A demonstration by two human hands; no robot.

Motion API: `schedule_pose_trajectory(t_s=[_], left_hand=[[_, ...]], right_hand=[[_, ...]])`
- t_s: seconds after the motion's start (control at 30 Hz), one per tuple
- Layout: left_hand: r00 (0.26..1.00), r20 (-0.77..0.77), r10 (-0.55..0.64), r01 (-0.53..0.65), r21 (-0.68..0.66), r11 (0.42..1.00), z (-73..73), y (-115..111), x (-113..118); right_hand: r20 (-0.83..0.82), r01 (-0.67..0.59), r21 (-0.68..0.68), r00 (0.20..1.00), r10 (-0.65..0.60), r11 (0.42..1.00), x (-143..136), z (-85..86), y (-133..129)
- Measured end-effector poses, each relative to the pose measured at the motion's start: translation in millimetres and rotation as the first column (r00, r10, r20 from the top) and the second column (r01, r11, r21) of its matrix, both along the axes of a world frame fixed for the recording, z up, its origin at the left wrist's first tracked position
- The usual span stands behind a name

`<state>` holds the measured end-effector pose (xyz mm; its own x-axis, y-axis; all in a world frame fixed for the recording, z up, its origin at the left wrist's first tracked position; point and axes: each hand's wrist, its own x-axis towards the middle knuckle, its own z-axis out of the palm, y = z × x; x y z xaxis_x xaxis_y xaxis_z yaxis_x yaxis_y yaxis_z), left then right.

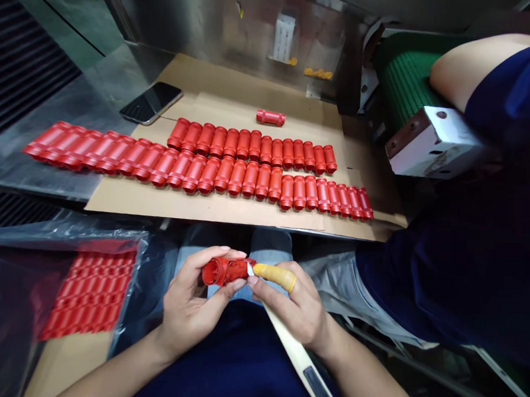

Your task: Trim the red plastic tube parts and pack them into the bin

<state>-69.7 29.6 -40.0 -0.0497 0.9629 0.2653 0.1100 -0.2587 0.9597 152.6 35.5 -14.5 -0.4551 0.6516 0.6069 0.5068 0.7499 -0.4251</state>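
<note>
Left hand (193, 306): fingers pinching a red tube (227, 271) above the lap. Right hand (292, 303): finger and thumb pinching a white-tipped tool (286, 339) against it. Rows of red tubes (214, 174) lie on cardboard (127, 197).

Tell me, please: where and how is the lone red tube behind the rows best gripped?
Probably take the lone red tube around its middle, between the ringed ends, from above: it lies on its side, apart from the rows, leaving both long sides free.
</note>
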Motion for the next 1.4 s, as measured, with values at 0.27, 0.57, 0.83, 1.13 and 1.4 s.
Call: schedule_pose_trajectory(t_s=[0.27, 0.57, 0.83, 1.13, 1.4], left_hand=[[0.999, 0.01, -0.034, 0.034, 0.029, 0.999, 5.6, 1.2, -2.3], [0.998, -0.012, -0.054, 0.055, 0.064, 0.996, 4.3, -0.1, -5.0], [0.95, 0.289, -0.119, 0.184, -0.207, 0.961, 12.4, 8.5, -6.7], [0.936, 0.321, -0.145, 0.229, -0.243, 0.943, 17.0, 9.7, -9.0], [0.942, 0.303, -0.147, 0.217, -0.212, 0.953, 18.8, 11.9, -7.3]], right_hand=[[-0.162, -0.047, -0.074, 0.986, 0.035, 0.996, 1.9, -0.3, -0.9], [-0.154, -0.061, -0.121, 0.987, 0.042, 0.991, -1.6, 0.8, 3.1], [-0.377, -0.204, -0.322, 0.923, 0.072, 0.925, 1.8, 1.2, 10.4], [-0.482, -0.248, -0.47, 0.876, -0.012, 0.847, 4.1, 7.0, 12.8], [-0.437, -0.212, -0.361, 0.899, 0.036, 0.908, 4.6, 3.0, 10.0]])
